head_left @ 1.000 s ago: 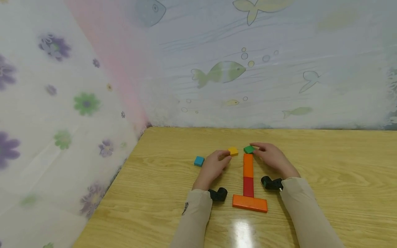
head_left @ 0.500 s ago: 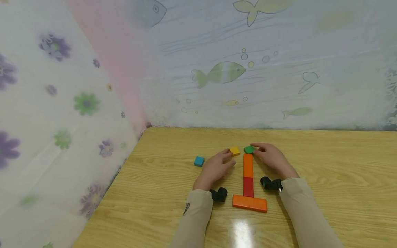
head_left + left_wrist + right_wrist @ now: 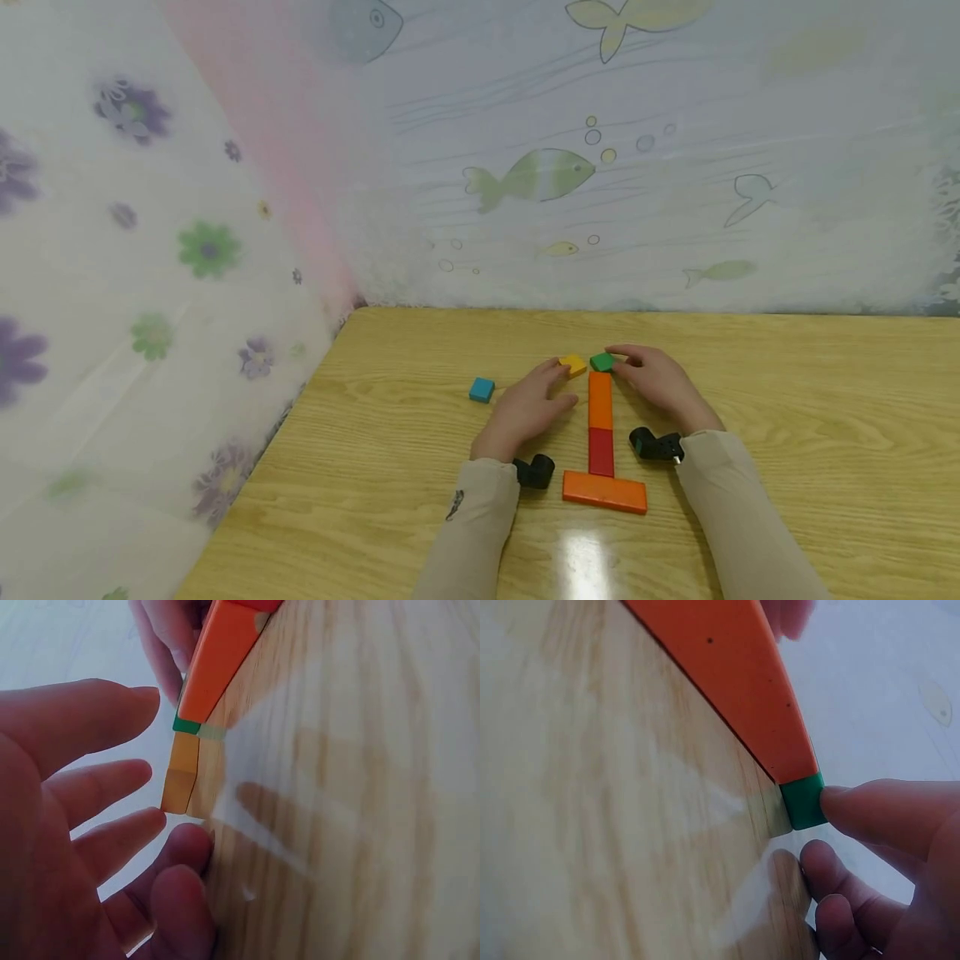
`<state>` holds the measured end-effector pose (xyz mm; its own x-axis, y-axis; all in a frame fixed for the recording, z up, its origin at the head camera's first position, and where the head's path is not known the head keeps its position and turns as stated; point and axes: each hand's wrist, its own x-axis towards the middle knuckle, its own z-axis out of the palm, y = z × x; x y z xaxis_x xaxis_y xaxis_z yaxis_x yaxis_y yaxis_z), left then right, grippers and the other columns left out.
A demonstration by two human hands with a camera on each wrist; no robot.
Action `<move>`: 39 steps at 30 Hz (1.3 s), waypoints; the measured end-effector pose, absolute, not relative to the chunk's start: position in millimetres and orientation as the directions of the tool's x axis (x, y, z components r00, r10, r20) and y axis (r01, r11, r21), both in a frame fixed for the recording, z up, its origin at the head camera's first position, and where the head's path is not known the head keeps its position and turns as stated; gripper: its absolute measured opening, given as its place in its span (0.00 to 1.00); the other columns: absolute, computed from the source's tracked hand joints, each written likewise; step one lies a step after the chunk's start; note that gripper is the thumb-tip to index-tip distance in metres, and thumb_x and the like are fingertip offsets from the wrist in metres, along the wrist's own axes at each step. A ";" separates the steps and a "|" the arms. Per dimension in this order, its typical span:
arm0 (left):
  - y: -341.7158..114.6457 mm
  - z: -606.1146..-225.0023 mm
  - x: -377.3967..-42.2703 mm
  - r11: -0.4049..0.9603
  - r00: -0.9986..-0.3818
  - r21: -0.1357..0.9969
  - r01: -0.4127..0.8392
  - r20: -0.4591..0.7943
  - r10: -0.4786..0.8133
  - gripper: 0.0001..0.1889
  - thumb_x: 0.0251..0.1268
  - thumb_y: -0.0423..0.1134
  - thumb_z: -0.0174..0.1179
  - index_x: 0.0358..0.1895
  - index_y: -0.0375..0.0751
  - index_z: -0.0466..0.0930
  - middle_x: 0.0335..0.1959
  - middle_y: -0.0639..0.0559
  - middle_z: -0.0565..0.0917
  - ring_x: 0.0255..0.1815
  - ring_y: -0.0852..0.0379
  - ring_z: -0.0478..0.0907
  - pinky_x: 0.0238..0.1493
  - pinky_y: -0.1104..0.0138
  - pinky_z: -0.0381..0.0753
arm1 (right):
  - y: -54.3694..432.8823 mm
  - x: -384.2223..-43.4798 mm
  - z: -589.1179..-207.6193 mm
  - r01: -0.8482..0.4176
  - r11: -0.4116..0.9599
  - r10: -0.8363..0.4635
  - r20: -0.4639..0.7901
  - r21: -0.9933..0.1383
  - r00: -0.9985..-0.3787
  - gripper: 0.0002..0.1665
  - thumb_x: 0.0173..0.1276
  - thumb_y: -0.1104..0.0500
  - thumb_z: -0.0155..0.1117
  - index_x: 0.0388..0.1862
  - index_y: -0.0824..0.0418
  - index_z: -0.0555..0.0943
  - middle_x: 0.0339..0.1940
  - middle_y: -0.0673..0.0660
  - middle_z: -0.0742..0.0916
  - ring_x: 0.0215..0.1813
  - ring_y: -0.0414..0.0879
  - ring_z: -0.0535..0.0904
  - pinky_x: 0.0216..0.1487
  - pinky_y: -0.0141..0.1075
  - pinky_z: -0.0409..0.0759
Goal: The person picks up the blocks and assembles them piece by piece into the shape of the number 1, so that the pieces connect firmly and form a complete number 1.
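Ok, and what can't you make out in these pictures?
Head view: the left end of the yellow block, hidden by the left hand.
Head view: the dark mark on the left sleeve, too small to identify.
Left wrist view: much of the green block, hidden behind the orange block.
Left wrist view: most of the red block, cut off by the top edge.
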<state>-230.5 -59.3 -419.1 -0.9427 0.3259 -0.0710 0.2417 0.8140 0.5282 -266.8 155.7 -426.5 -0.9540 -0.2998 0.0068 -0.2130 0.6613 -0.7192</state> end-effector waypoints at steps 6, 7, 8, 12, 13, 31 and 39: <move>-54.6 -417.3 -229.0 0.844 -0.945 0.477 0.244 -0.077 0.317 0.28 0.64 0.56 0.48 0.66 0.55 0.59 0.68 0.59 0.55 0.66 0.56 0.57 0.59 0.57 0.61 | 155.8 -266.1 -425.7 -0.213 0.661 -0.299 0.008 -0.720 -0.954 0.24 0.69 0.53 0.49 0.62 0.57 0.68 0.55 0.66 0.75 0.51 0.58 0.71 0.50 0.54 0.66; -53.9 -417.1 -228.8 0.851 -0.946 0.464 0.245 -0.078 0.315 0.28 0.64 0.56 0.47 0.66 0.55 0.59 0.68 0.59 0.55 0.65 0.56 0.57 0.59 0.58 0.62 | 155.7 -266.2 -425.6 -0.213 0.662 -0.298 0.008 -0.719 -0.955 0.24 0.69 0.53 0.49 0.62 0.57 0.68 0.55 0.66 0.75 0.52 0.58 0.71 0.50 0.54 0.66; -53.3 -416.8 -228.5 0.857 -0.946 0.454 0.245 -0.079 0.313 0.28 0.64 0.56 0.47 0.66 0.55 0.59 0.68 0.59 0.54 0.65 0.56 0.57 0.59 0.58 0.62 | 155.5 -266.3 -425.4 -0.213 0.663 -0.297 0.008 -0.718 -0.955 0.24 0.69 0.53 0.49 0.62 0.57 0.68 0.55 0.66 0.75 0.52 0.58 0.71 0.50 0.54 0.66; -51.5 -416.4 -227.5 0.871 -0.946 0.421 0.254 -0.082 0.315 0.28 0.64 0.57 0.46 0.66 0.55 0.60 0.68 0.58 0.54 0.65 0.54 0.58 0.58 0.58 0.63 | 155.3 -266.4 -426.2 -0.213 0.664 -0.295 0.010 -0.717 -0.955 0.24 0.69 0.53 0.49 0.62 0.57 0.68 0.56 0.66 0.74 0.52 0.59 0.70 0.51 0.55 0.66; -51.3 -416.4 -227.2 0.873 -0.945 0.417 0.253 -0.085 0.315 0.28 0.64 0.57 0.46 0.66 0.55 0.60 0.69 0.58 0.54 0.65 0.54 0.58 0.58 0.58 0.63 | 155.2 -266.4 -426.6 -0.214 0.664 -0.297 0.010 -0.717 -0.955 0.24 0.69 0.52 0.48 0.62 0.58 0.68 0.56 0.66 0.74 0.52 0.59 0.70 0.51 0.55 0.66; -50.4 -417.3 -226.0 0.866 -0.944 0.431 0.255 -0.082 0.319 0.27 0.63 0.57 0.47 0.65 0.55 0.61 0.67 0.59 0.57 0.64 0.53 0.60 0.57 0.56 0.64 | 155.6 -265.2 -428.8 -0.216 0.659 -0.296 0.016 -0.720 -0.955 0.23 0.69 0.53 0.49 0.62 0.57 0.69 0.56 0.65 0.75 0.52 0.59 0.71 0.51 0.54 0.66; -49.6 -417.1 -225.2 0.868 -0.943 0.419 0.267 -0.072 0.324 0.27 0.63 0.57 0.48 0.65 0.57 0.61 0.67 0.61 0.57 0.64 0.52 0.60 0.57 0.56 0.63 | 155.6 -265.6 -428.5 -0.214 0.662 -0.288 0.020 -0.719 -0.957 0.23 0.69 0.53 0.49 0.62 0.56 0.69 0.57 0.64 0.74 0.55 0.60 0.69 0.52 0.55 0.65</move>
